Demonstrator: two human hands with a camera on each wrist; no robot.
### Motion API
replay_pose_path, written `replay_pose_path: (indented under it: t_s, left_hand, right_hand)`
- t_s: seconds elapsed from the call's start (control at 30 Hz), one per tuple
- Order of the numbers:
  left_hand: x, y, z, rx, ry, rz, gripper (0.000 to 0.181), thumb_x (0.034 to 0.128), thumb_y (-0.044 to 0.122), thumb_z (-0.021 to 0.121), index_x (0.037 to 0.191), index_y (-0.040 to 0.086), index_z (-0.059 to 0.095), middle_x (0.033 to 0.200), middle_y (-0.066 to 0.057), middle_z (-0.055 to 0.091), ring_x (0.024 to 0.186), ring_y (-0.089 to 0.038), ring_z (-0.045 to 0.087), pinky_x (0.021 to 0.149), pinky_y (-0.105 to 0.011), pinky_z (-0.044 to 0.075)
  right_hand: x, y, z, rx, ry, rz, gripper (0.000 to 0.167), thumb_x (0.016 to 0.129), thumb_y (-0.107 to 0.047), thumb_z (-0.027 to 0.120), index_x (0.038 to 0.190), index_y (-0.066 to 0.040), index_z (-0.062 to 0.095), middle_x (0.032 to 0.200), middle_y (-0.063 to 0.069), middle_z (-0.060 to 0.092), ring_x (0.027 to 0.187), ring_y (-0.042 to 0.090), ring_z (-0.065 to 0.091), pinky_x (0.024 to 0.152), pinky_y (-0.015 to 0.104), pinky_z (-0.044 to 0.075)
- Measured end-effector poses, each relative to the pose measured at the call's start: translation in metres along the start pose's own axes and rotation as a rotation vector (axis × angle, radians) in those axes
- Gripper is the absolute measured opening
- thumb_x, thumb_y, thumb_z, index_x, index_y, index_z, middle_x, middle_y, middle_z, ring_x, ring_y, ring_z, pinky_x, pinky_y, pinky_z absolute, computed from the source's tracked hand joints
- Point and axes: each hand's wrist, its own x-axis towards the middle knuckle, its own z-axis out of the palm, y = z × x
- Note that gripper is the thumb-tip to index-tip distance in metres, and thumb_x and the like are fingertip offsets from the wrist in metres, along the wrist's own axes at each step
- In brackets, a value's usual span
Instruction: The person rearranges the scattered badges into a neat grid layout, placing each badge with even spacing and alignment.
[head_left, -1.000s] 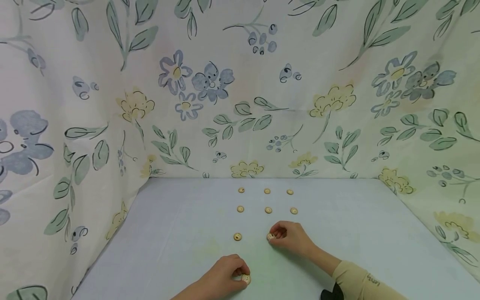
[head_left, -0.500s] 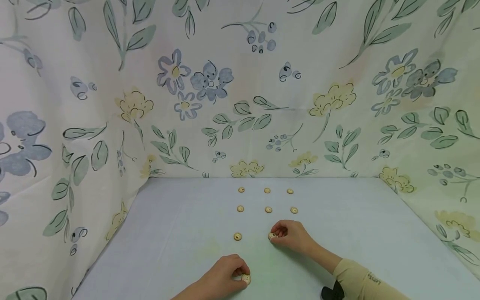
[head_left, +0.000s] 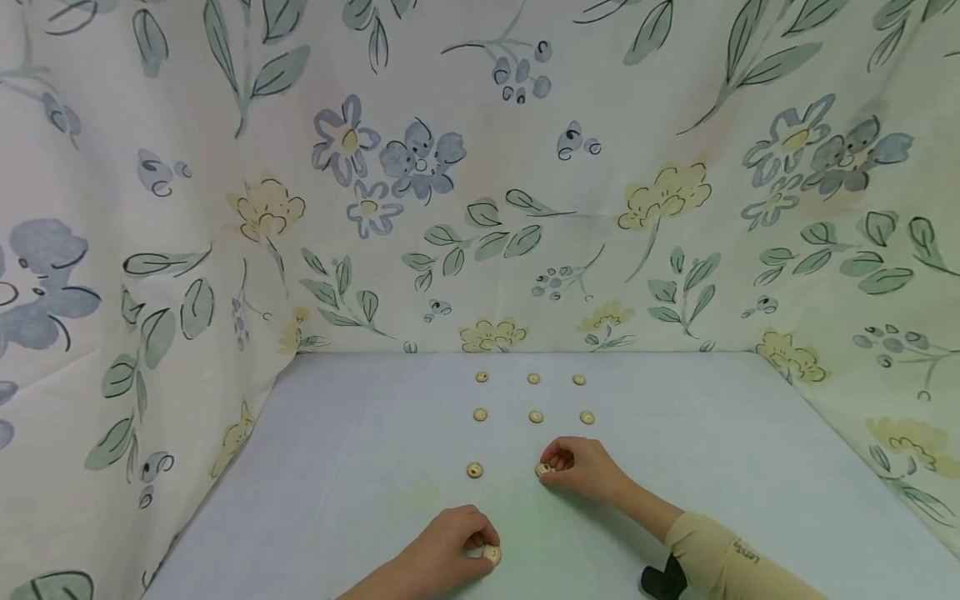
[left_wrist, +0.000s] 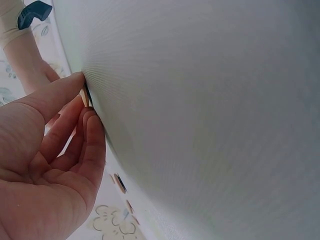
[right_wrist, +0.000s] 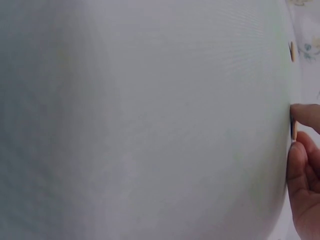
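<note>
In the head view my left hand [head_left: 448, 548] pinches a round wooden button [head_left: 492, 555] between thumb and fingers at the table's near side. Farther off and to the right, my right hand [head_left: 588, 471] holds another wooden button [head_left: 542, 471] the same way. Left of that one lies a loose button [head_left: 475, 470]. Seen edge-on in the left wrist view, the left hand's button [left_wrist: 85, 96] stays between thumb and fingertips at the table surface. The right wrist view catches the right hand's button [right_wrist: 294, 128], with part of the hand cut off.
Two rows of similar buttons lie beyond the hands, including a middle button [head_left: 536, 417] and a far one [head_left: 533, 378]. A pale cloth covers the table [head_left: 360, 442]. Floral curtains [head_left: 480, 167] enclose its back and sides. A black object [head_left: 663, 580] is at the right sleeve.
The right hand and its button have shifted very slightly right since the first frame. The left hand keeps its place and its pinch. The head view has tilted a little.
</note>
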Motion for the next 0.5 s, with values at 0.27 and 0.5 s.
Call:
replay_pose_path:
  t_s: [0.27,0.5]
  left_hand:
    - [-0.0009,0.0011,-0.0015,-0.002,0.009,0.031,0.009,0.0822,0.009,0.075,0.089,0.012,0.070,0.083,0.015,0.055,0.076,0.002,0.050,0.071,-0.019,0.047]
    - [-0.0004,-0.0001,-0.0006,-0.005,0.007,0.030,0.009,0.0825,0.009,0.075,0.089,0.012,0.070,0.083,0.015,0.055,0.075,0.002,0.050,0.071,-0.019,0.047]
  right_hand:
    - [-0.0007,-0.0012,-0.0008,-0.003,-0.001,0.000,0.020,0.079,-0.021,0.082,0.090,-0.011,0.068,0.075,-0.006,0.058,0.069,0.006,0.052,0.062,0.022,0.045]
    - [-0.0011,0.0008,-0.0008,0.002,-0.009,0.000,0.022,0.078,-0.022,0.082,0.091,-0.011,0.068,0.076,-0.007,0.058,0.070,0.005,0.052,0.063,0.022,0.046]
